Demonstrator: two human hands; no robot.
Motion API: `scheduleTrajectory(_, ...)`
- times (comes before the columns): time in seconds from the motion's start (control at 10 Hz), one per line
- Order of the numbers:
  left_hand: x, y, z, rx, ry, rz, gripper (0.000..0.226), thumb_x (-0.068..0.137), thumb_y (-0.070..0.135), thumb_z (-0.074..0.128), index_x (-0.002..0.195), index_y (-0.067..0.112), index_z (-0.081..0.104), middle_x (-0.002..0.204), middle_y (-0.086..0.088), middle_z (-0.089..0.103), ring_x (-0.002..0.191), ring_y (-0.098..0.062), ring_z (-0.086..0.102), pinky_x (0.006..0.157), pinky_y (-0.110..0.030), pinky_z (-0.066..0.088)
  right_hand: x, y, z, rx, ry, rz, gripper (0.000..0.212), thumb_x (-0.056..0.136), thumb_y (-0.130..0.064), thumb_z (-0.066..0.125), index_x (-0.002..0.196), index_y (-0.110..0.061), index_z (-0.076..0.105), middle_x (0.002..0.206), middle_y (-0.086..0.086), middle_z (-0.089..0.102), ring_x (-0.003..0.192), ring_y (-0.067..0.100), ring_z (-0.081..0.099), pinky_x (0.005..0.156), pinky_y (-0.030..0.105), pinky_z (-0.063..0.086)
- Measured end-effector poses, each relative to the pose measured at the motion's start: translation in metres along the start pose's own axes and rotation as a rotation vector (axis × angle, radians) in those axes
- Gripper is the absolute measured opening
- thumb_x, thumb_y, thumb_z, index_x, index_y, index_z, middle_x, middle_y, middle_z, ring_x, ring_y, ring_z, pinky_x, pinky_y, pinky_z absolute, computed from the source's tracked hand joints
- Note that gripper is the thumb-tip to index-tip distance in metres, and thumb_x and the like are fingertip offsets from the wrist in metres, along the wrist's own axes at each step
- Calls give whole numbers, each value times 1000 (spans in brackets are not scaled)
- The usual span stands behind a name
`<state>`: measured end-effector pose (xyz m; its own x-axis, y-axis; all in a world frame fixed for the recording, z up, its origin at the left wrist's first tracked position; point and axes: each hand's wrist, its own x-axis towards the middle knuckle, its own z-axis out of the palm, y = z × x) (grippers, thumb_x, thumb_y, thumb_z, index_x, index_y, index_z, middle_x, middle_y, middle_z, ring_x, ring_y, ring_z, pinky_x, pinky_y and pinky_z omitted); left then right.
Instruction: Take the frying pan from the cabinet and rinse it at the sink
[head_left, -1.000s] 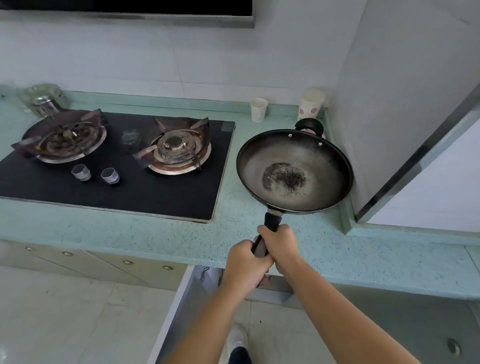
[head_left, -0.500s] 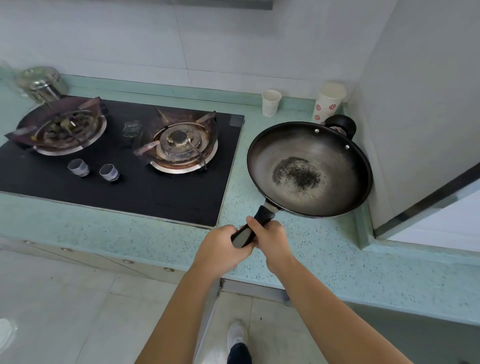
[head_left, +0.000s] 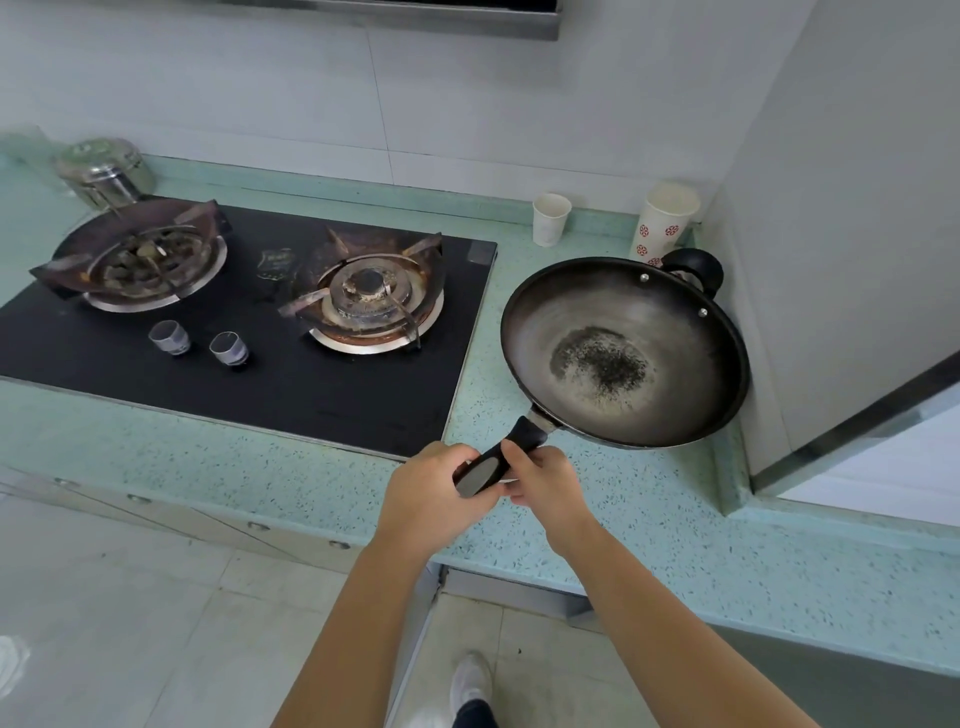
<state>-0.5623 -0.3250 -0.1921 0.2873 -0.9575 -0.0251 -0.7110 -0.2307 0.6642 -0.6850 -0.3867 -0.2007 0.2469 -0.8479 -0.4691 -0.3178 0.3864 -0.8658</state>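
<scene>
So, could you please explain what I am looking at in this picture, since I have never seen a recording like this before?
There is no machine here: a person wears a wide-angle camera on the head, so you look forward and down along their own bare arms. The left hand and the right hand both grip the black handle of a dark frying pan, which has a burnt-looking patch in its middle. Whether the pan rests on the surface or is held just above it, I cannot tell. Below it is a pale green countertop. Set into that is a black gas hob with two burners and two knobs. At the back stand a small paper cup and a taller patterned cup, and far left a lidded metal pot. No sink is in view.
</scene>
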Motion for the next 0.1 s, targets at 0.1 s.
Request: scheduleTrajectory(0.1, 0, 3, -1, 29, 33, -21, 44, 76, 48, 64, 112, 23, 61, 106, 7, 59, 95, -9, 55, 74, -21, 43, -4, 1, -13, 3, 55, 2, 23, 89, -34, 53, 95, -13, 60, 70, -8, 72, 59, 5, 68, 61, 25, 46)
